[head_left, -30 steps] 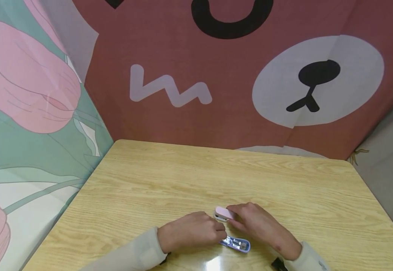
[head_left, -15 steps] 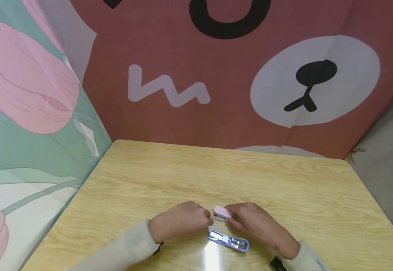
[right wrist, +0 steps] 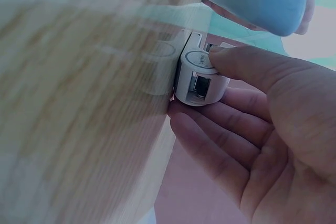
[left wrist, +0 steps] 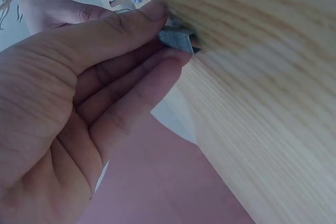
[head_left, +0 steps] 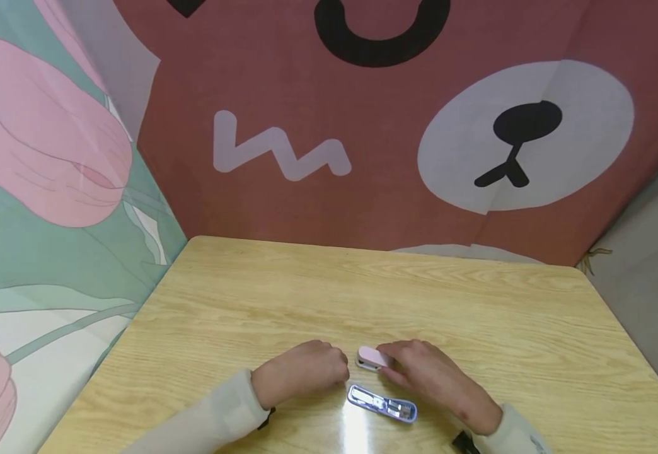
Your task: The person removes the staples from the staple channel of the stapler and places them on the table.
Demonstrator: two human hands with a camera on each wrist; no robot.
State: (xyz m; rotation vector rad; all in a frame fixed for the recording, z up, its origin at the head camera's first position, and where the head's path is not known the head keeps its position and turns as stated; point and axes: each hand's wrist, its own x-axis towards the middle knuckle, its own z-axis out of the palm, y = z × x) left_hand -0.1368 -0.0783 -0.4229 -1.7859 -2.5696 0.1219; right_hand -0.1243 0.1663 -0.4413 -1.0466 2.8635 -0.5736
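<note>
Between thumb and fingertips my left hand [head_left: 305, 371] pinches a short strip of staples [left wrist: 177, 39], seen in the left wrist view just over the tabletop; the head view hides the strip. A small pink-and-white stapler [head_left: 371, 357] stands on the table, held at its rear end by my right hand [head_left: 428, 372]. In the right wrist view my thumb lies on the stapler's [right wrist: 202, 77] side, with the fingers below it. A blue stapler [head_left: 382, 403] with metal parts showing lies nearer me, between the hands and touched by neither.
The wooden table [head_left: 249, 296] reaches back to a reddish cloth [head_left: 283, 208] with a cartoon bear print. A flower-patterned cloth [head_left: 51, 145] hangs along the left side.
My left hand has drawn back left from the blue stapler, uncovering its near-left end, and then stays almost still. The right hand and pink stapler have hardly moved.
</note>
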